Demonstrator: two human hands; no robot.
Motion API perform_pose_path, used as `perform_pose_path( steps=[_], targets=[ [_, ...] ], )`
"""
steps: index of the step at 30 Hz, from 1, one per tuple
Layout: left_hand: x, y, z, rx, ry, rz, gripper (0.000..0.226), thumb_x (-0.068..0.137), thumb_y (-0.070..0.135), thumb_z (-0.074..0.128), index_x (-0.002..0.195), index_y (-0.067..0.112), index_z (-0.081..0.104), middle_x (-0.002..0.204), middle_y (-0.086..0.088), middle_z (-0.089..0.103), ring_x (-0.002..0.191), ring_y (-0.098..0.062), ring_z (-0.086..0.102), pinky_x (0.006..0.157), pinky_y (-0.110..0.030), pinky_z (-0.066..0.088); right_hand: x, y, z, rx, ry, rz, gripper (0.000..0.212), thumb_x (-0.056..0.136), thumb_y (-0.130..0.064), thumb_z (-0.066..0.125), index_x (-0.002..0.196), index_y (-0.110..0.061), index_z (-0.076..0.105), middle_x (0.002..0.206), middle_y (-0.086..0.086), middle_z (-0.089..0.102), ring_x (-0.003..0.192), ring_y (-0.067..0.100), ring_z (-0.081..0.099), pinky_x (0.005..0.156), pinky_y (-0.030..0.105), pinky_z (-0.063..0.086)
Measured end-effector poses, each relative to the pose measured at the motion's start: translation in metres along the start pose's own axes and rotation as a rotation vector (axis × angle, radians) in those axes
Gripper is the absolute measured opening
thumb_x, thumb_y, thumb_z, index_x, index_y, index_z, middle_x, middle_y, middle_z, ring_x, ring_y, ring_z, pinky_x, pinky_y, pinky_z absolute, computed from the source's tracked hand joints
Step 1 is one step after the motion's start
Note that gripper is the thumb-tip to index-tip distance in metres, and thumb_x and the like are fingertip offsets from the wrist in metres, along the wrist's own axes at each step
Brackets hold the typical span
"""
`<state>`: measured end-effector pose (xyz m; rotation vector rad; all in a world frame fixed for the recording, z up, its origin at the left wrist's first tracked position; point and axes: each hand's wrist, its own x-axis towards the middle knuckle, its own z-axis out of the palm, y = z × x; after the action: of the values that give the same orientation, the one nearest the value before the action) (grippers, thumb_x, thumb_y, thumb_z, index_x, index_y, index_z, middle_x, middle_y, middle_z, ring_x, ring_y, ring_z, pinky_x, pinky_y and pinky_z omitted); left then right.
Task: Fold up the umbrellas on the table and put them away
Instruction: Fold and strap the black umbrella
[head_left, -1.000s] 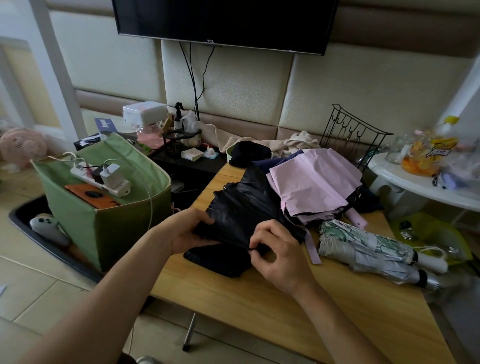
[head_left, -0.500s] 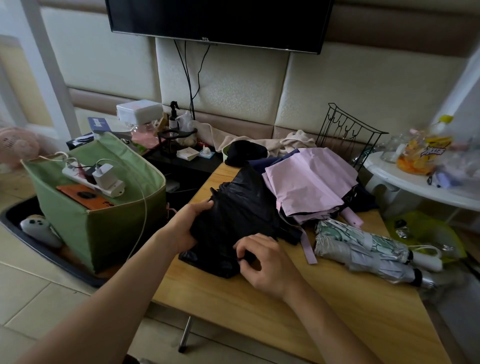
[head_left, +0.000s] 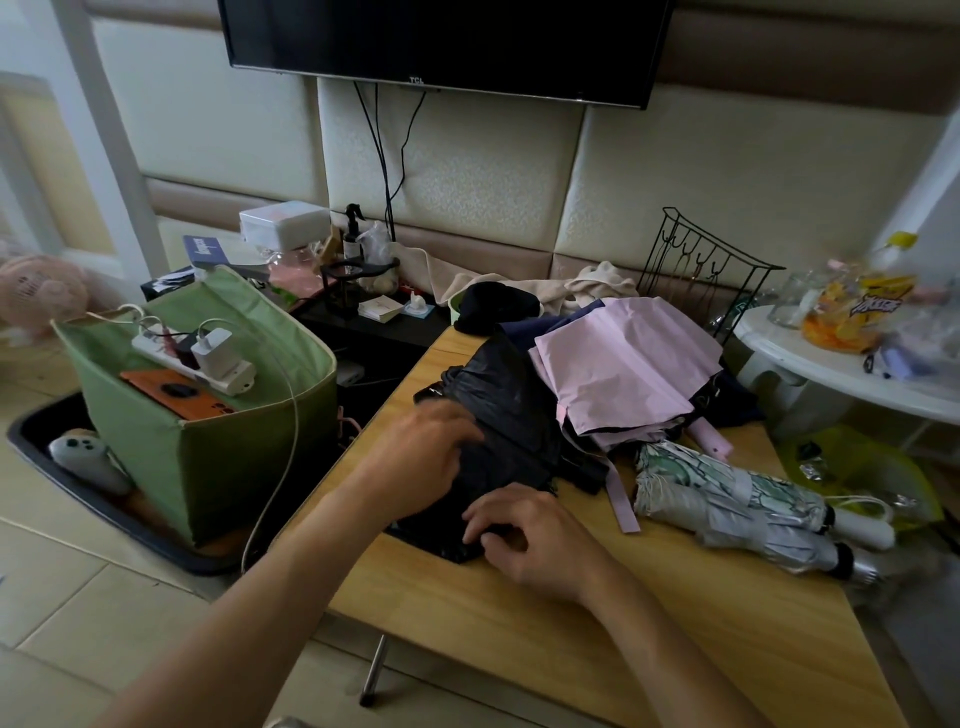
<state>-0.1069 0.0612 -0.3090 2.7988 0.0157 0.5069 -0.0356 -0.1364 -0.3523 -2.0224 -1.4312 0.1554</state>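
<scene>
Black umbrella (head_left: 511, 441): limp, slick, springy cloth. Left hand (head_left: 426, 457) fingers flat on folds; right hand (head_left: 535, 540) fingertips curled, pinching near edge. Grip through to ribs under fingers.

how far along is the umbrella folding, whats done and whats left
Done: the green-patterned silver umbrella lies rolled up on the wooden table. In hand: both the left hand and right hand work the loose black umbrella. Left: the pink umbrella lies slack with its strap hanging, a dark blue one shows beneath, and none is put away.
</scene>
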Motion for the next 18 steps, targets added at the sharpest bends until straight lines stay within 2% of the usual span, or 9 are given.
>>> perform_pose_path(
  steps=[1,3,4,6,9,12,14,18],
  targets=[
    [-0.006,0.006,0.005,0.003,-0.118,0.029,0.047,0.102,0.023,0.050,0.148,0.031,0.048,0.159,0.006,0.037,0.151,-0.016,0.023,0.126,-0.039,0.020,0.000,0.000,-0.002,0.004,-0.015,0.024,0.021,0.088,-0.019,0.062,0.097,-0.026,0.080,0.113,-0.016,0.073,0.112,-0.002,0.060,0.101,0.017,0.043],
    [-0.019,0.006,0.018,0.083,-0.353,-0.027,0.058,0.108,0.043,0.034,0.162,0.035,0.013,0.170,0.003,0.001,0.156,-0.017,-0.009,0.127,-0.038,0.001,0.002,0.000,-0.006,0.025,-0.016,0.066,0.025,0.085,-0.018,0.058,0.094,-0.026,0.080,0.108,-0.016,0.074,0.106,-0.002,0.062,0.096,0.019,0.048],
    [-0.024,0.004,0.024,0.139,-0.461,-0.079,0.062,0.108,0.051,0.026,0.161,0.037,-0.002,0.169,0.002,-0.015,0.154,-0.018,-0.020,0.127,-0.041,-0.005,0.003,0.001,-0.008,0.049,0.022,0.084,0.027,0.084,-0.016,0.056,0.093,-0.025,0.080,0.107,-0.016,0.074,0.105,-0.002,0.064,0.095,0.021,0.050],
    [-0.028,-0.003,0.032,0.203,-0.611,-0.154,0.065,0.105,0.059,0.017,0.156,0.042,-0.019,0.163,0.004,-0.032,0.148,-0.018,-0.032,0.126,-0.046,-0.010,0.006,0.005,-0.013,0.076,0.196,0.095,0.028,0.084,-0.010,0.055,0.092,-0.021,0.079,0.111,-0.012,0.073,0.107,-0.001,0.066,0.095,0.023,0.052],
    [-0.027,-0.007,0.038,0.208,-0.666,-0.176,0.065,0.104,0.063,0.014,0.151,0.047,-0.027,0.159,0.008,-0.040,0.144,-0.015,-0.039,0.124,-0.047,-0.015,0.014,0.019,-0.023,0.007,0.458,0.206,0.030,0.088,-0.005,0.059,0.108,-0.021,0.074,0.120,-0.010,0.065,0.115,0.003,0.060,0.099,0.026,0.051],
    [-0.028,-0.007,0.042,0.209,-0.660,-0.180,0.066,0.102,0.066,0.014,0.150,0.049,-0.028,0.157,0.009,-0.042,0.143,-0.014,-0.041,0.123,-0.048,-0.017,0.019,0.029,-0.033,0.115,0.473,0.518,0.038,0.096,-0.016,0.062,0.134,-0.021,0.060,0.133,-0.008,0.060,0.125,0.011,0.055,0.105,0.031,0.047],
    [-0.028,-0.008,0.042,0.209,-0.661,-0.179,0.069,0.100,0.070,0.016,0.150,0.050,-0.027,0.156,0.010,-0.043,0.143,-0.014,-0.041,0.123,-0.048,-0.018,0.024,0.032,-0.035,0.345,0.506,0.613,0.040,0.097,-0.017,0.064,0.137,-0.018,0.059,0.136,-0.001,0.063,0.123,0.012,0.059,0.101,0.027,0.047],
    [-0.028,-0.010,0.044,0.206,-0.659,-0.178,0.073,0.097,0.074,0.017,0.149,0.052,-0.028,0.156,0.009,-0.043,0.142,-0.014,-0.042,0.122,-0.048,-0.019,0.039,0.021,-0.038,1.004,0.703,0.627,0.028,0.097,-0.015,0.067,0.124,-0.009,0.062,0.124,0.010,0.070,0.105,0.016,0.071,0.083,0.027,0.054]
  ],
)
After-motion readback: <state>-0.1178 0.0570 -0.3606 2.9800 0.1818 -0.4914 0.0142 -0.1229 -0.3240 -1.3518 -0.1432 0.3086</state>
